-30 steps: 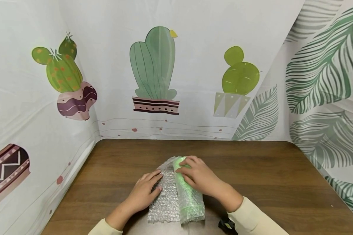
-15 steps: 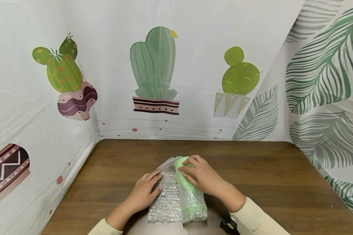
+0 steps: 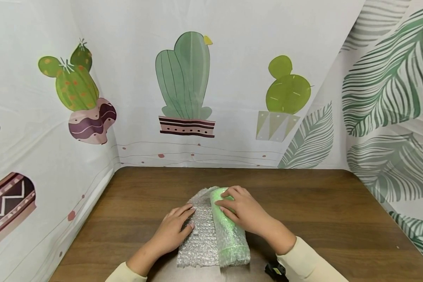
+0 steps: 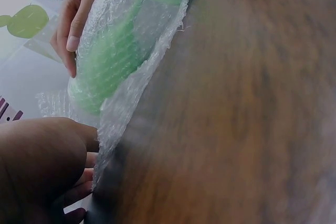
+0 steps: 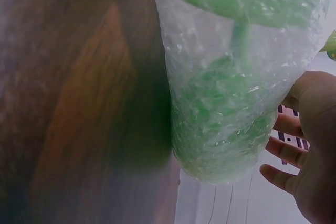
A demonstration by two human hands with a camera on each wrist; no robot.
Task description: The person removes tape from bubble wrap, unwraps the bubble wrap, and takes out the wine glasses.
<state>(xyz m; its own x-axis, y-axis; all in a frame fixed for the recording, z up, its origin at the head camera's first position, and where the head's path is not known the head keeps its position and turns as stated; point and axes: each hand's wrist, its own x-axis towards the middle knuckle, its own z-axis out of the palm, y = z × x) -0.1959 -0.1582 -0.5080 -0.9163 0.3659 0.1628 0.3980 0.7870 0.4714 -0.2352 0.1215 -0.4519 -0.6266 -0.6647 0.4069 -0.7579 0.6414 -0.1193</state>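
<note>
A green stemmed glass (image 5: 226, 114) lies on its side inside a roll of bubble wrap (image 3: 232, 239); its bowl, stem and base show through the plastic. Left of the roll, a flat part of the bubble wrap (image 3: 199, 235) spreads over the table. My left hand (image 3: 170, 231) rests on that part's left edge, fingers extended. Across the roll's far end lies my right hand (image 3: 244, 209), fingers slightly bent and spread, tips touching the wrap's upper side. The right wrist view shows several fingers (image 5: 287, 123) against the wrap.
A small black object (image 3: 275, 271) with a yellow-green mark sits by the right sleeve at the table's near edge. The brown wooden table (image 3: 320, 219) meets cactus-print cloth (image 3: 232, 152) at the back and leaf-print cloth on the right.
The wrapped roll and my right hand have shifted slightly to the right, and more flat bubble wrap shows left of the roll. My left hand has stayed in place.
</note>
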